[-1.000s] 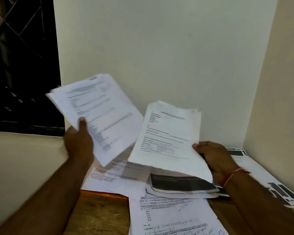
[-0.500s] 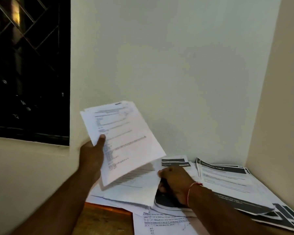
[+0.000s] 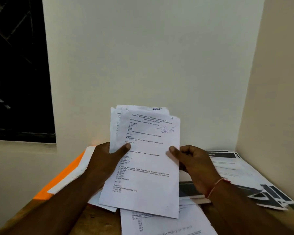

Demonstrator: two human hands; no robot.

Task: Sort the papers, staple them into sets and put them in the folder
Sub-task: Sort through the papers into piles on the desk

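Two hands hold one sheaf of papers (image 3: 148,167) upright over the table (image 3: 98,221). The left hand (image 3: 107,160) grips its left edge with the thumb laid across the front sheet. The right hand (image 3: 195,163) pinches the right edge, thumb on the front and fingers curled behind. A red thread (image 3: 215,185) circles the right wrist.

An orange folder (image 3: 61,182) lies flat at the left, partly covered by white sheets (image 3: 75,173), behind the left forearm. To the right, a loose spread of pages with dark bands (image 3: 241,170) reaches almost to the side wall (image 3: 275,82). One printed sheet (image 3: 168,224) lies in front, under the sheaf's lower edge, and runs off the bottom of the view.

The back wall (image 3: 151,56) and side wall close the table in at a corner; a dark barred window (image 3: 19,73) sits to the left. Bare wood shows only in the near left part.

At the sheaf's fanned top at least three sheets show; the full count cannot be told.
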